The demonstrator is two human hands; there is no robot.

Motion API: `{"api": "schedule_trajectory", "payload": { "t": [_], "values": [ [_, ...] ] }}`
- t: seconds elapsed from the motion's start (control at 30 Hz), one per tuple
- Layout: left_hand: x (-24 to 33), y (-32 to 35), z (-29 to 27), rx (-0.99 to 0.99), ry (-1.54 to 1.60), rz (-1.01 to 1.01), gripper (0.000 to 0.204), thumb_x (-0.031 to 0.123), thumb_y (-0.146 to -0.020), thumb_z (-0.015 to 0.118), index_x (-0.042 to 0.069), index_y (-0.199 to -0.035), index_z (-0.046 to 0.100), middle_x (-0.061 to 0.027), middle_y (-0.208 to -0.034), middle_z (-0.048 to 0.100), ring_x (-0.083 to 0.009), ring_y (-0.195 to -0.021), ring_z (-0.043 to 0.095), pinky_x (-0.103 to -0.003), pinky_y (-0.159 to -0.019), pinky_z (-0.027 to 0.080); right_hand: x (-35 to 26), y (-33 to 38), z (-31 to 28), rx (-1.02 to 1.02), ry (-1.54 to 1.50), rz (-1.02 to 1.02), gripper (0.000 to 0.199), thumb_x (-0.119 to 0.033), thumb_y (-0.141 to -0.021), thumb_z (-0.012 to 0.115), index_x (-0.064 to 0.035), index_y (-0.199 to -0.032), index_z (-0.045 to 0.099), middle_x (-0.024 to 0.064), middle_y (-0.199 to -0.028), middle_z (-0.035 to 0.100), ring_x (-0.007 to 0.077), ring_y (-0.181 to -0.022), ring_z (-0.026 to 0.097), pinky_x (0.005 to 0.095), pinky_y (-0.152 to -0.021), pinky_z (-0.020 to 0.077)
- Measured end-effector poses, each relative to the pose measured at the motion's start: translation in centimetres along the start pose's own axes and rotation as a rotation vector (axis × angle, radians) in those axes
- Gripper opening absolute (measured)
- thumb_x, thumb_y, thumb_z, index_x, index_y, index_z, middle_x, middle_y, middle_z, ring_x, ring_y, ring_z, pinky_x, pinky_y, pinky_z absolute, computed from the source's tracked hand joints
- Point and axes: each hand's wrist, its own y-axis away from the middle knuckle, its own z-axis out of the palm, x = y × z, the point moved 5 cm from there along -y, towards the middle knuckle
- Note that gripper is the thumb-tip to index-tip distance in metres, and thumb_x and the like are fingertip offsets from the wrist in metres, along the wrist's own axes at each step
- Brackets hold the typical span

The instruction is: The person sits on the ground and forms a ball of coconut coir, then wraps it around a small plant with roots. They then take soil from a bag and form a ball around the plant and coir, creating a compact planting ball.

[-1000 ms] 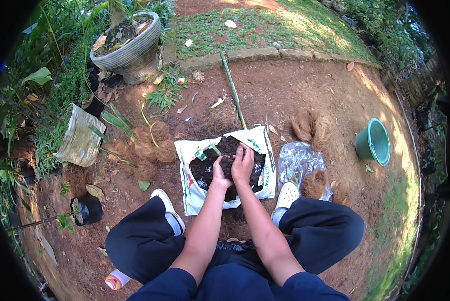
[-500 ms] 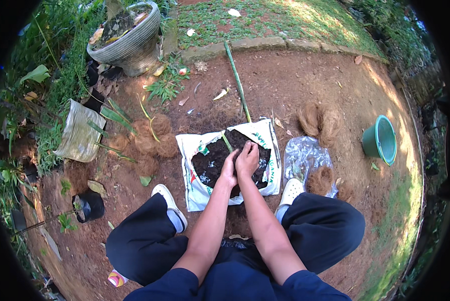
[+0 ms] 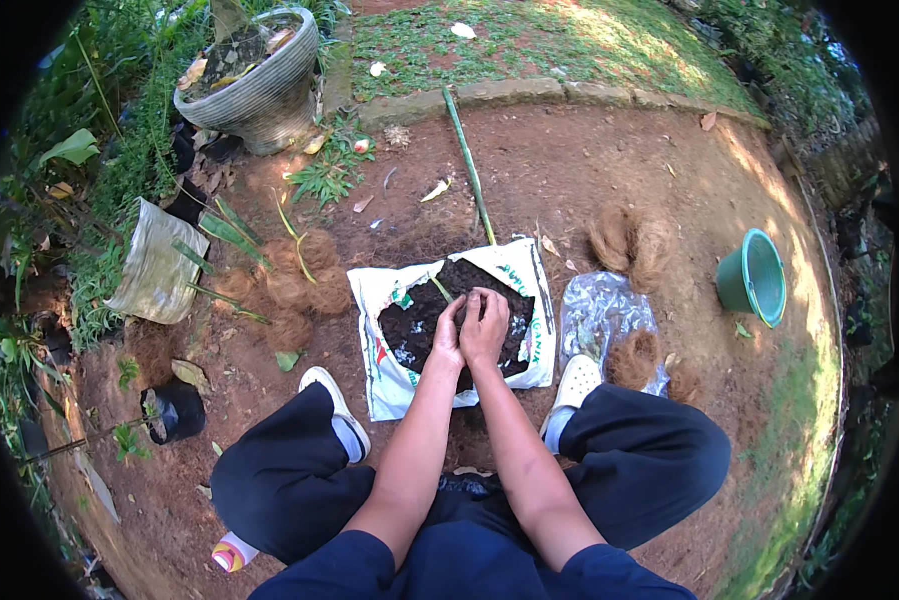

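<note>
Both left hand and right hand are cupped together, any contents hidden, over dark soil in the white bag at twelve o'clock, best worked gently so the green stem at their eleven o'clock is left unbent.

head camera: left one of a pair worn on the person's head, wide fisheye, upright
facing: down and forward, past the shirt and legs
left hand, right hand, sack: mid-frame, seen from above, near
forearms: enter from lower edge, nearer the lens than the hands
lawn: top edge, far end of view
stone border: below lawn, bowed by the lens
pot: upper left
bucket: right side
picture edge: round, black corners
</note>
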Motion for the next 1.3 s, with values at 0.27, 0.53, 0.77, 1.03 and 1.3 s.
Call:
{"api": "schedule_trajectory", "payload": {
  "t": [0.27,0.53,0.77,1.03,1.3],
  "values": [
    [0.4,1.4,0.8,0.058,-0.161,-0.078,0.022,0.026,-0.082,0.063,0.008,-0.094,0.067,-0.0077,-0.097,0.067,-0.0218,-0.091,0.063,-0.034,-0.086,0.052,-1.0,0.8,-0.6,0.024,-0.036,0.198,0.035,-0.029,-0.101,0.037,-0.0059,-0.097,0.062,0.0154,-0.088,0.068,0.0375,-0.084,0.065,0.0458,-0.073,0.0484],
    [-0.1,2.0,1.7,0.029,-0.025,-0.032,0.041,0.046,-0.097,0.047,0.011,-0.109,0.065,-0.0069,-0.105,0.069,-0.0226,-0.099,0.065,-0.038,-0.093,0.05,4.0,-1.8,0.8,-0.112,-0.484,0.695,0.068,-0.056,-0.102,0.027,0.0014,-0.107,0.063,0.0138,-0.099,0.065,0.0235,-0.096,0.061,0.0367,-0.088,0.0457],
    [0.0,1.4,2.0,0.038,-0.092,-0.03,0.027,0.036,-0.089,0.057,0.012,-0.098,0.065,-0.0067,-0.096,0.068,-0.0233,-0.093,0.064,-0.039,-0.087,0.052,4.2,-1.4,0.6,-0.071,-0.465,0.513,0.07,-0.055,-0.102,0.025,0.0029,-0.11,0.064,0.0129,-0.101,0.067,0.0223,-0.087,0.061,0.0344,-0.082,0.0463],
    [-0.7,2.1,3.3,0.019,-0.121,-0.028,0.018,0.022,-0.08,0.057,0.007,-0.088,0.064,-0.0093,-0.093,0.067,-0.0232,-0.088,0.063,-0.036,-0.086,0.051,0.5,-0.6,-1.4,0.172,-0.111,0.328,0.044,-0.037,-0.102,0.037,-0.0001,-0.094,0.06,0.0202,-0.095,0.066,0.0387,-0.093,0.062,0.0479,-0.079,0.0453],
    [-0.9,2.0,3.6,0.038,-0.192,-0.004,0.018,0.027,-0.085,0.061,0.009,-0.087,0.063,-0.0073,-0.088,0.066,-0.0216,-0.083,0.063,-0.035,-0.081,0.052,2.5,-1.1,-0.9,0.21,-0.319,0.564,0.054,-0.046,-0.103,0.033,-0.0004,-0.099,0.061,0.0157,-0.089,0.066,0.0304,-0.083,0.064,0.042,-0.076,0.0471]
  ]
}}
